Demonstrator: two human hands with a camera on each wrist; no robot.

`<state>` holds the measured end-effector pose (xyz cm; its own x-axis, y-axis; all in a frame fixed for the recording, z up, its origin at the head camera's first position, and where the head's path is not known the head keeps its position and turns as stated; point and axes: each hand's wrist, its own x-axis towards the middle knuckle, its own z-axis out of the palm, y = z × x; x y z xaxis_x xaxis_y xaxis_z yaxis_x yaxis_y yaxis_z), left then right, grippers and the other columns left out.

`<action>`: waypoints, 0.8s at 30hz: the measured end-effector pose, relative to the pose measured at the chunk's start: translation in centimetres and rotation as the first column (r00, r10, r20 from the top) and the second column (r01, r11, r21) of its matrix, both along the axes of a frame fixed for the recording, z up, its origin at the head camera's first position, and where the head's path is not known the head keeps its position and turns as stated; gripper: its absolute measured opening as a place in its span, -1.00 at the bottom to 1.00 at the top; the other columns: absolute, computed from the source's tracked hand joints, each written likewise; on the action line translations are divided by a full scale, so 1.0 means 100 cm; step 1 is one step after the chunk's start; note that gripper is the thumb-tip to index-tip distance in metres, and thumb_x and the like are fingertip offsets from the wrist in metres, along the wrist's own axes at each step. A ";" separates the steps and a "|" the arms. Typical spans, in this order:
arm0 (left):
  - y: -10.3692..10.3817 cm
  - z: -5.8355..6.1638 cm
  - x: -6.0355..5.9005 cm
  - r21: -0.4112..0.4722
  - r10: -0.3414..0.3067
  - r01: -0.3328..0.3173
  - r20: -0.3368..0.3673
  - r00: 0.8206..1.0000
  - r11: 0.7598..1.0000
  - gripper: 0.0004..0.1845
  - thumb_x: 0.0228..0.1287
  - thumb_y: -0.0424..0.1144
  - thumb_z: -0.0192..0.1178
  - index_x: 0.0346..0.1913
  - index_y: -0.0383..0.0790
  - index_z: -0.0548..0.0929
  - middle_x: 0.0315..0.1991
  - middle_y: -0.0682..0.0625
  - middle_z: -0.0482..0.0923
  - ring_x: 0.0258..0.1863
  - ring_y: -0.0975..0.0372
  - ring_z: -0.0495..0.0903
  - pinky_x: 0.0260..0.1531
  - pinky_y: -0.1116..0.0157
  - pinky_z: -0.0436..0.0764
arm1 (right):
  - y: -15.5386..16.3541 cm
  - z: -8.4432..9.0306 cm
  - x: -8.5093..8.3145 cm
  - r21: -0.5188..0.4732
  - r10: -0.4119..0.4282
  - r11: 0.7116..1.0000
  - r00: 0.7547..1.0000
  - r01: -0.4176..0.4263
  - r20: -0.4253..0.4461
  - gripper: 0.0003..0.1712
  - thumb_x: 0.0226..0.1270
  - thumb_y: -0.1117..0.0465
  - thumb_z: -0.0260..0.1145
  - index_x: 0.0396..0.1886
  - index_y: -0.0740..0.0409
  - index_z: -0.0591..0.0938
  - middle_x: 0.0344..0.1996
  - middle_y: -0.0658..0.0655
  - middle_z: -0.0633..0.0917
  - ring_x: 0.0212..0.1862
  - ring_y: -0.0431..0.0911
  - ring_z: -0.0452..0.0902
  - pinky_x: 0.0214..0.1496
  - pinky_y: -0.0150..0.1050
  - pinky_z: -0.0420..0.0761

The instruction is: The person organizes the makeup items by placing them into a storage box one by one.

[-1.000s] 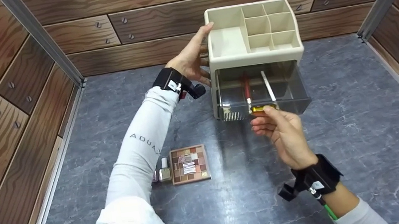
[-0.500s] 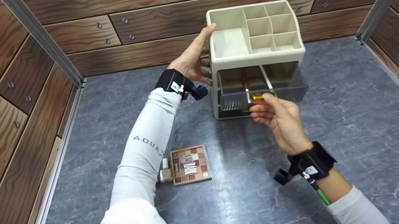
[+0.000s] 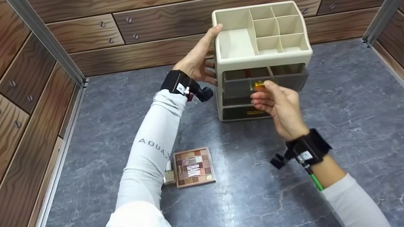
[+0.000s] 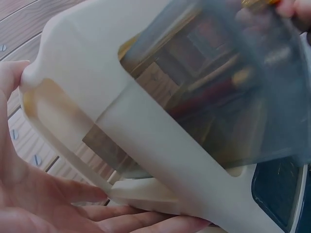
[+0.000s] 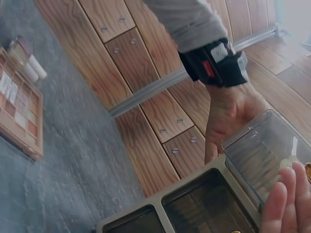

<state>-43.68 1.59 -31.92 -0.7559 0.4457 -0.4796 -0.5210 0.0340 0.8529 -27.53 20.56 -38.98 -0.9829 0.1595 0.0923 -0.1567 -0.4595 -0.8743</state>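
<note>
While the cream organizer [image 3: 260, 40] is sitting on the grey tabletop [image 3: 359, 109], the left hand [image 3: 197, 62] is bracing its left wall, fingers spread, and the right hand [image 3: 276, 104] is pinching the smoky drawer's [image 3: 265, 80] gold knob [image 3: 259, 84].

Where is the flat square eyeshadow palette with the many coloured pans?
In the head view the square eyeshadow palette lies flat on the grey marble-look table, near its front left, right beside the person's left white sleeve and a small nail polish bottle.
</note>
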 end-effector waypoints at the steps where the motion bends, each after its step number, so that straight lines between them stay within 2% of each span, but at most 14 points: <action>1: 0.000 0.000 0.000 0.004 0.000 0.000 -0.003 1.000 1.000 0.11 -0.27 0.58 0.20 0.32 -0.04 0.26 0.11 -0.27 0.39 0.03 -0.25 0.47 -0.18 -0.25 0.54 | 0.000 0.000 -0.003 0.000 -0.001 1.000 1.000 0.001 0.000 -0.67 0.34 0.12 0.28 -0.27 0.38 0.64 -0.54 0.18 0.73 -0.48 -0.07 0.67 -0.41 -0.28 0.68; 8: 0.000 -0.001 0.000 -0.008 0.019 -0.019 -0.018 1.000 1.000 0.12 -0.32 0.56 0.24 0.30 -0.06 0.25 0.09 -0.23 0.40 0.03 -0.24 0.46 -0.21 -0.22 0.56 | 0.002 0.003 -0.026 -0.007 0.000 1.000 1.000 0.000 0.006 -0.70 0.36 0.15 0.26 -0.29 0.37 0.64 -0.55 0.18 0.72 -0.49 -0.07 0.67 -0.42 -0.28 0.68; 12: 0.001 0.002 0.000 -0.016 0.016 -0.017 -0.042 0.999 1.000 0.10 -0.27 0.58 0.20 0.30 -0.06 0.26 0.08 -0.23 0.40 0.02 -0.21 0.48 -0.22 -0.19 0.58 | 0.002 0.006 -0.032 -0.010 0.001 1.000 1.000 -0.001 0.017 -0.72 0.37 0.16 0.24 -0.31 0.35 0.64 -0.56 0.17 0.72 -0.50 -0.08 0.67 -0.42 -0.28 0.68; 15: 0.001 0.005 0.002 -0.019 -0.009 0.007 -0.065 0.998 1.000 0.10 -0.21 0.58 0.16 0.33 -0.07 0.22 0.12 -0.23 0.37 0.06 -0.21 0.45 -0.18 -0.19 0.57 | 0.003 0.007 -0.031 -0.028 0.011 1.000 1.000 -0.010 0.024 -0.72 0.36 0.15 0.25 -0.29 0.35 0.63 -0.54 0.18 0.72 -0.49 -0.07 0.67 -0.41 -0.28 0.68; 18: 0.002 0.006 0.003 -0.014 -0.030 0.029 -0.059 0.998 0.999 0.16 -0.21 0.59 0.15 0.39 -0.09 0.15 0.16 -0.27 0.35 0.08 -0.23 0.45 -0.15 -0.18 0.57 | 0.002 0.002 -0.026 -0.002 0.025 1.000 0.999 -0.025 0.022 -0.67 0.34 0.11 0.28 -0.22 0.36 0.62 -0.47 0.19 0.73 -0.45 -0.07 0.67 -0.37 -0.28 0.69; 21: 0.002 0.005 0.004 -0.019 -0.026 0.025 -0.047 0.999 1.000 0.17 -0.22 0.59 0.14 0.39 -0.11 0.17 0.13 -0.29 0.38 0.03 -0.21 0.49 -0.16 -0.16 0.57 | 0.001 -0.010 -0.019 0.064 0.060 0.996 0.997 -0.063 0.051 -0.59 0.31 0.06 0.30 -0.14 0.39 0.60 -0.38 0.21 0.73 -0.40 -0.05 0.66 -0.30 -0.25 0.69; 24: 0.002 0.004 0.005 -0.030 -0.010 0.009 -0.039 0.999 1.000 0.11 -0.20 0.59 0.14 0.33 -0.10 0.24 0.07 -0.29 0.43 -0.04 -0.18 0.54 -0.18 -0.14 0.59 | 0.000 -0.027 -0.012 0.120 0.095 0.987 0.987 -0.111 0.133 -0.54 0.32 0.04 0.29 -0.08 0.40 0.58 -0.33 0.22 0.72 -0.36 -0.04 0.67 -0.24 -0.23 0.70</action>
<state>-43.22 1.79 -31.52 -0.7701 0.4385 -0.4632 -0.4872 0.0644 0.8709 -28.71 20.60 -41.67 -0.9984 0.0519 -0.0207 0.0012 -0.3516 -0.9361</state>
